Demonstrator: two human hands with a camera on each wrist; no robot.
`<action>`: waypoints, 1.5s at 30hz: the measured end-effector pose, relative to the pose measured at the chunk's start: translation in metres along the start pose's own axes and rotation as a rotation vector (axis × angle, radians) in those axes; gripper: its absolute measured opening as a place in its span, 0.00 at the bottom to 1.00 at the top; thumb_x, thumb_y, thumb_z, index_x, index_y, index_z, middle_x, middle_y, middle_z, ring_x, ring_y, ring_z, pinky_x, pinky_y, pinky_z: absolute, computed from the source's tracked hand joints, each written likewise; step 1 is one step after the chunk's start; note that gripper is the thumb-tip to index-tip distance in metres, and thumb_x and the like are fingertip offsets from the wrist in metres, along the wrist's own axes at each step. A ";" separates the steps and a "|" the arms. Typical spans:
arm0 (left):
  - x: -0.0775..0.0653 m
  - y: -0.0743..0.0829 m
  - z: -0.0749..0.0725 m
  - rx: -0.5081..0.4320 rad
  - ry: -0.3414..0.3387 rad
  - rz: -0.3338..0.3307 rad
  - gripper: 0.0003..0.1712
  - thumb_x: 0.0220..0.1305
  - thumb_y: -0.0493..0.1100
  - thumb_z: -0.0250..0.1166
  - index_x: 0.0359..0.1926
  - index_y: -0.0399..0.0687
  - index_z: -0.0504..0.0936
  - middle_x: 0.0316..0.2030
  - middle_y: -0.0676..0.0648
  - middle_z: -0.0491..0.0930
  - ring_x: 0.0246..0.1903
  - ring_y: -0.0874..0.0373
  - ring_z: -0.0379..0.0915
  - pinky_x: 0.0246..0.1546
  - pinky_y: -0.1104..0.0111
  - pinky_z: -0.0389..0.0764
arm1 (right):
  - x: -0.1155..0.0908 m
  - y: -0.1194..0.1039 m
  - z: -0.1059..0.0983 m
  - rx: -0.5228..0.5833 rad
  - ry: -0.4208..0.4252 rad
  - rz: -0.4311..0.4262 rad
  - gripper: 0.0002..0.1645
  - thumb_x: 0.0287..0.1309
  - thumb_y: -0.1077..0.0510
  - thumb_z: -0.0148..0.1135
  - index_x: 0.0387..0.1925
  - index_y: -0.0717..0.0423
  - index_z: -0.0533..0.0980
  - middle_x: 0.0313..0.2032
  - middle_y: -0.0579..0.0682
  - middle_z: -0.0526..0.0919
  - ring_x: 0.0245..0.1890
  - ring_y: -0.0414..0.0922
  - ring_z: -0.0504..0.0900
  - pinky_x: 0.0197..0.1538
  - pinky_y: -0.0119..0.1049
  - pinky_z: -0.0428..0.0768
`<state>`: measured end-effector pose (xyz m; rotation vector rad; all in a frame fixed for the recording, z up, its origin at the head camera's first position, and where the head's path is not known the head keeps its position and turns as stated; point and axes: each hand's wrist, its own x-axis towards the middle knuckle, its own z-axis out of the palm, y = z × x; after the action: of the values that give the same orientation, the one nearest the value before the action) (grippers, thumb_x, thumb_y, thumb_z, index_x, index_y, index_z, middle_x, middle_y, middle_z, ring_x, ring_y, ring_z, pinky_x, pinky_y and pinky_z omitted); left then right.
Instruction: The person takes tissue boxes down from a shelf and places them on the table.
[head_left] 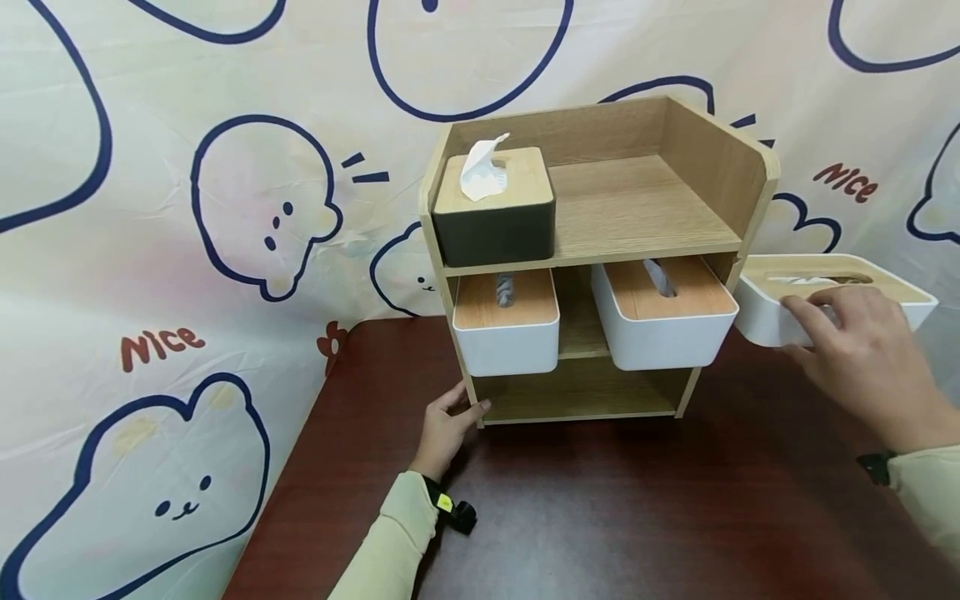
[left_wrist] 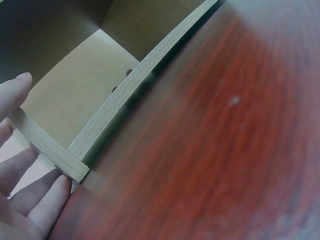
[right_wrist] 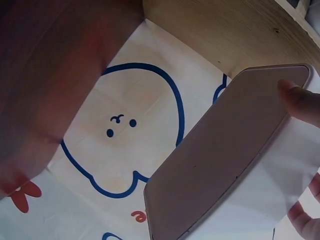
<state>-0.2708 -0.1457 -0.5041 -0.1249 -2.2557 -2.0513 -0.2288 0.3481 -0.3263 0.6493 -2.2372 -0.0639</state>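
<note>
A small wooden shelf [head_left: 637,200] stands on the dark table. My left hand [head_left: 442,429] grips the lower front edge of its left side panel, thumb inside and fingers round the outer face; the left wrist view shows this side panel [left_wrist: 50,145] close up. To the right of the shelf, my right hand [head_left: 862,358] holds a white tissue box [head_left: 768,317] with a light wooden lid, raised off the table. In the right wrist view the box's underside [right_wrist: 220,155] faces the camera, with the thumb [right_wrist: 300,102] against it.
A black tissue box [head_left: 495,233] with a tissue sticking out sits on the shelf's top left. Two white wood-lidded boxes, one left [head_left: 506,350] and one right [head_left: 671,342], jut from the middle tier. A cartoon-printed cloth [head_left: 262,208] hangs behind the reddish-brown table [head_left: 600,508].
</note>
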 end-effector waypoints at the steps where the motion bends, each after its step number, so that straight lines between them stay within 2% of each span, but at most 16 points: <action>1: 0.000 0.000 0.000 -0.004 -0.006 -0.005 0.37 0.55 0.52 0.75 0.66 0.58 0.73 0.58 0.45 0.77 0.55 0.51 0.73 0.47 0.63 0.77 | -0.001 -0.001 0.001 -0.007 -0.007 0.008 0.52 0.10 0.69 0.86 0.51 0.65 0.75 0.41 0.70 0.71 0.44 0.69 0.70 0.45 0.66 0.72; 4: 0.000 0.001 -0.002 -0.008 -0.007 -0.016 0.36 0.56 0.50 0.74 0.66 0.58 0.73 0.59 0.44 0.76 0.57 0.50 0.72 0.47 0.64 0.77 | -0.003 -0.001 0.006 -0.004 0.003 0.001 0.53 0.10 0.68 0.86 0.51 0.65 0.75 0.41 0.69 0.71 0.44 0.69 0.71 0.44 0.65 0.72; 11: 0.000 0.000 -0.001 0.021 0.035 -0.003 0.36 0.53 0.52 0.76 0.64 0.57 0.76 0.54 0.46 0.79 0.54 0.52 0.74 0.45 0.65 0.78 | -0.010 0.000 0.016 0.031 0.053 -0.030 0.50 0.14 0.65 0.83 0.52 0.65 0.75 0.39 0.69 0.71 0.42 0.70 0.71 0.41 0.64 0.71; 16: 0.000 0.000 0.002 0.031 0.039 -0.005 0.36 0.53 0.52 0.76 0.64 0.55 0.76 0.55 0.46 0.79 0.55 0.52 0.73 0.46 0.64 0.78 | -0.018 0.001 0.017 0.026 0.036 -0.022 0.49 0.18 0.62 0.81 0.53 0.66 0.74 0.40 0.69 0.71 0.42 0.70 0.71 0.42 0.65 0.71; 22: 0.000 0.000 0.002 0.018 0.038 0.005 0.35 0.53 0.51 0.76 0.63 0.55 0.77 0.55 0.47 0.79 0.55 0.52 0.72 0.46 0.64 0.78 | -0.020 -0.002 0.018 0.012 0.011 -0.009 0.53 0.14 0.62 0.85 0.53 0.65 0.74 0.40 0.69 0.71 0.42 0.69 0.71 0.42 0.65 0.72; 34: 0.000 0.000 0.001 -0.002 0.022 -0.003 0.36 0.52 0.52 0.76 0.63 0.56 0.77 0.58 0.50 0.77 0.59 0.55 0.70 0.51 0.61 0.76 | -0.030 -0.007 0.027 0.028 -0.020 -0.001 0.53 0.16 0.63 0.85 0.56 0.64 0.73 0.41 0.69 0.71 0.43 0.69 0.71 0.43 0.64 0.71; 37: 0.000 0.000 0.001 -0.005 0.015 -0.003 0.36 0.52 0.52 0.76 0.63 0.57 0.77 0.58 0.50 0.77 0.58 0.55 0.70 0.50 0.61 0.76 | -0.033 -0.007 0.030 0.057 -0.007 -0.015 0.36 0.46 0.52 0.74 0.56 0.64 0.73 0.42 0.69 0.71 0.42 0.69 0.71 0.43 0.64 0.71; 39: 0.000 0.000 0.001 -0.005 0.014 -0.006 0.36 0.53 0.52 0.76 0.64 0.57 0.76 0.58 0.50 0.77 0.58 0.55 0.71 0.50 0.62 0.76 | -0.034 -0.007 0.033 0.072 0.003 -0.019 0.32 0.65 0.41 0.57 0.55 0.63 0.73 0.41 0.69 0.71 0.42 0.69 0.71 0.42 0.64 0.71; 40: 0.000 0.000 0.001 -0.004 0.014 -0.007 0.36 0.53 0.52 0.76 0.64 0.57 0.76 0.58 0.50 0.77 0.58 0.55 0.71 0.50 0.63 0.76 | -0.035 -0.007 0.035 0.079 0.009 -0.021 0.34 0.70 0.36 0.46 0.55 0.63 0.74 0.41 0.69 0.71 0.42 0.68 0.71 0.42 0.64 0.71; 41: 0.000 0.000 0.001 -0.003 0.012 -0.005 0.36 0.54 0.51 0.76 0.64 0.55 0.75 0.58 0.48 0.77 0.58 0.54 0.71 0.50 0.63 0.76 | -0.036 -0.007 0.036 0.085 0.015 -0.021 0.40 0.72 0.33 0.35 0.54 0.63 0.74 0.41 0.68 0.72 0.42 0.68 0.71 0.41 0.64 0.71; 42: 0.000 0.000 0.001 -0.004 0.012 -0.006 0.36 0.55 0.50 0.75 0.65 0.55 0.75 0.58 0.47 0.76 0.58 0.54 0.70 0.50 0.64 0.76 | -0.036 -0.008 0.038 0.091 0.023 -0.020 0.43 0.71 0.31 0.31 0.53 0.63 0.74 0.41 0.68 0.72 0.42 0.68 0.71 0.41 0.64 0.71; 45: 0.000 0.001 0.001 -0.009 0.009 -0.002 0.36 0.56 0.49 0.75 0.65 0.54 0.75 0.59 0.45 0.76 0.59 0.52 0.70 0.51 0.64 0.75 | -0.038 -0.009 0.041 0.097 0.021 -0.022 0.45 0.70 0.30 0.28 0.54 0.63 0.74 0.41 0.68 0.72 0.42 0.68 0.71 0.41 0.64 0.71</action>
<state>-0.2705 -0.1450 -0.5036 -0.1147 -2.2423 -2.0594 -0.2327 0.3520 -0.3831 0.7240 -2.2239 0.0410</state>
